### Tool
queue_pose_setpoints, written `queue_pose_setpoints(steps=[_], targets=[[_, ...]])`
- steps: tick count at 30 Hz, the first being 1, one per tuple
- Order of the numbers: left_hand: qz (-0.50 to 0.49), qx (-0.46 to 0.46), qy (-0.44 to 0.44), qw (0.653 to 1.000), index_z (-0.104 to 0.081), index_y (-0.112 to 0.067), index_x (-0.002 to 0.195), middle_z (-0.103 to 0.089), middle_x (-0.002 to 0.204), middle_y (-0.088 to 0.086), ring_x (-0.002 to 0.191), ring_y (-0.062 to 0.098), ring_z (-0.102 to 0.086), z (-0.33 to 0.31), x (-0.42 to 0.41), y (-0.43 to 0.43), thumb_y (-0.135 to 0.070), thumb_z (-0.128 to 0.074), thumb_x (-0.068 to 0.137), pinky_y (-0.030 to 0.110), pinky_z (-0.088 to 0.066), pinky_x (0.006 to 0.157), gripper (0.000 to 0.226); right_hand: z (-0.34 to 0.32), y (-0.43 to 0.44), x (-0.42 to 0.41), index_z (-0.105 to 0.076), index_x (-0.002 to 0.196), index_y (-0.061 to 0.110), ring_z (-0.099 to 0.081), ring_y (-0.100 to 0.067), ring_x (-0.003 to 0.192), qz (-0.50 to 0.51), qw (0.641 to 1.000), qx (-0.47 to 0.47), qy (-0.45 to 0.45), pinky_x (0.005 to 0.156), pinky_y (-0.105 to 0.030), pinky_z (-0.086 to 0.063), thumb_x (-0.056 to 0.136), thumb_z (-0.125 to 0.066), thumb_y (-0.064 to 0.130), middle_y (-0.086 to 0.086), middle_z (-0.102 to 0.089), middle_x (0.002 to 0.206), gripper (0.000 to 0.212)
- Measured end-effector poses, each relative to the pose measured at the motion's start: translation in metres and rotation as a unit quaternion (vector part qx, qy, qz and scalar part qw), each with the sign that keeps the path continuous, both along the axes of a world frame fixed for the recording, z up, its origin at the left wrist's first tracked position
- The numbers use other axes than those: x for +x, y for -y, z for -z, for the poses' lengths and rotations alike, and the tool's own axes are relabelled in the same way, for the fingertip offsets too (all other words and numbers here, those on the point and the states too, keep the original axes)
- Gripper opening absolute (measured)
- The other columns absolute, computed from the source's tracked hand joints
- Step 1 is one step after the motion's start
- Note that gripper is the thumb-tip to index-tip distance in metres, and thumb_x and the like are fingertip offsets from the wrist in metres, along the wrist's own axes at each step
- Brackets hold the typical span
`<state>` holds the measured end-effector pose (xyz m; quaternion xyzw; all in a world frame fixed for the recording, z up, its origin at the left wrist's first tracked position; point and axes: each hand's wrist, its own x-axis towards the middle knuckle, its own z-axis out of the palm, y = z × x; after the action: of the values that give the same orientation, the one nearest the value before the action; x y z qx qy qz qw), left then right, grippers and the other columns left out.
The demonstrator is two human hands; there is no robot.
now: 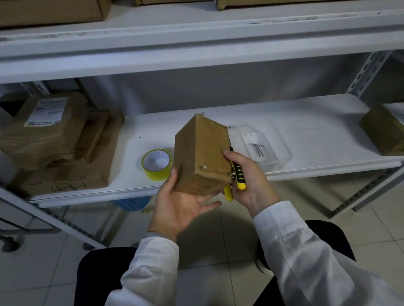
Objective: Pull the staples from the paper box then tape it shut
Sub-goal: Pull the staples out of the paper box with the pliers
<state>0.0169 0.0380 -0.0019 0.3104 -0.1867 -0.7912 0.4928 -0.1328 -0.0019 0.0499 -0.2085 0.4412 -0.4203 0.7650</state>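
Note:
A small brown paper box (201, 153) is held tilted in front of the shelf edge. My left hand (181, 204) cups it from below and the left. Metal staples stick out at its far top corners and near its lower right corner (232, 173). My right hand (250, 180) presses against the box's right side and grips yellow-and-black pliers (237, 174), whose jaws are hidden behind the box. A roll of yellow tape (157, 164) lies on the shelf left of the box. A clear plastic tray (279, 145) to the right holds several pulled staples (257, 148).
Stacked brown parcels (54, 144) fill the left end of the white shelf (317, 127); another parcel (396, 129) sits at the right end. More boxes stand on the shelf above. A blue basket (132, 204) sits under the shelf. Slanted metal braces flank both sides.

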Motion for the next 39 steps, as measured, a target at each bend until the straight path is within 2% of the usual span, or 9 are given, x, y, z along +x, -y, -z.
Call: queue_pose_setpoints(steps=[5,13,16,20,27,30,33,36,39], targets=[[-0.144,0.005,-0.032,0.989,-0.053,-0.019,0.124,-0.066,0.113,0.008,0.099,0.025,-0.066,-0.007,-0.005,0.006,-0.04,-0.066,0.07,0.036,-0.057,0.078,0.06,0.005,0.004,0.004,-0.057,0.092,0.014,-0.049,-0.013,0.067,0.012,0.988,-0.016,-0.155,0.061,-0.028,-0.033,0.085,-0.062,0.029,0.0,-0.055,0.074,0.017],[-0.315,0.039,-0.038,0.948,-0.056,-0.018,0.108,-0.063,0.111,0.009,0.116,0.028,-0.056,-0.018,-0.005,0.01,-0.022,-0.053,0.091,0.039,-0.046,0.099,0.018,0.007,-0.006,0.001,-0.06,0.076,0.021,-0.056,-0.012,0.072,-0.048,0.959,-0.116,-0.255,0.061,-0.025,-0.039,0.08,-0.069,0.015,0.002,-0.059,0.074,0.012],[-0.34,0.036,-0.042,0.939,-0.055,-0.019,0.109,-0.061,0.113,0.009,0.118,0.027,-0.055,-0.017,-0.005,0.011,-0.022,-0.054,0.091,0.038,-0.048,0.098,0.019,0.01,-0.008,0.005,-0.067,0.083,0.013,-0.056,-0.018,0.077,-0.096,0.936,-0.151,-0.305,0.075,-0.03,-0.043,0.076,-0.071,0.012,-0.006,-0.06,0.08,0.008],[-0.379,0.044,-0.058,0.923,-0.054,-0.018,0.107,-0.059,0.114,0.009,0.119,0.026,-0.055,-0.017,-0.004,0.013,-0.023,-0.057,0.09,0.039,-0.048,0.099,0.019,0.011,-0.009,0.006,-0.068,0.098,0.0,-0.053,-0.021,0.079,-0.097,0.932,-0.151,-0.315,0.076,-0.032,-0.041,0.075,-0.071,0.01,-0.009,-0.057,0.082,0.026],[-0.374,0.029,-0.056,0.925,-0.053,-0.018,0.114,-0.06,0.114,0.009,0.111,0.025,-0.059,-0.016,-0.004,0.013,-0.025,-0.056,0.09,0.039,-0.052,0.092,0.025,0.01,-0.009,0.007,-0.068,0.09,-0.001,-0.052,-0.021,0.075,-0.114,0.928,-0.142,-0.325,0.075,-0.032,-0.042,0.074,-0.073,0.011,-0.009,-0.056,0.077,0.02],[-0.369,0.024,-0.055,0.927,-0.05,-0.018,0.121,-0.06,0.115,0.009,0.11,0.025,-0.059,-0.017,-0.005,0.013,-0.026,-0.056,0.09,0.038,-0.052,0.092,0.032,0.008,-0.01,0.007,-0.068,0.081,0.01,-0.054,-0.019,0.074,-0.117,0.927,-0.143,-0.327,0.078,-0.032,-0.046,0.077,-0.071,0.011,-0.008,-0.057,0.081,0.006],[-0.365,0.019,-0.06,0.929,-0.052,-0.019,0.116,-0.06,0.114,0.009,0.113,0.026,-0.058,-0.019,-0.006,0.013,-0.025,-0.055,0.091,0.038,-0.052,0.092,0.026,0.008,-0.01,0.006,-0.068,0.087,-0.001,-0.05,-0.022,0.077,-0.09,0.927,-0.142,-0.336,0.091,-0.047,-0.049,0.078,-0.069,0.01,-0.017,-0.054,0.08,0.014],[-0.361,0.023,-0.058,0.931,-0.051,-0.018,0.118,-0.06,0.113,0.008,0.116,0.025,-0.056,-0.021,-0.008,0.015,-0.025,-0.055,0.091,0.037,-0.052,0.092,0.028,0.01,-0.01,0.009,-0.063,0.102,-0.01,-0.046,-0.024,0.075,-0.067,0.924,-0.145,-0.349,0.074,-0.039,-0.048,0.078,-0.068,0.01,-0.033,-0.049,0.085,0.032],[-0.355,0.024,-0.051,0.933,-0.049,-0.018,0.122,-0.058,0.115,0.008,0.115,0.025,-0.056,-0.022,-0.01,0.016,-0.026,-0.055,0.091,0.036,-0.052,0.092,0.033,0.013,-0.012,0.011,-0.063,0.101,-0.009,-0.044,-0.022,0.074,-0.058,0.93,-0.144,-0.334,0.064,-0.027,-0.036,0.079,-0.067,0.012,-0.013,-0.048,0.079,0.031]])
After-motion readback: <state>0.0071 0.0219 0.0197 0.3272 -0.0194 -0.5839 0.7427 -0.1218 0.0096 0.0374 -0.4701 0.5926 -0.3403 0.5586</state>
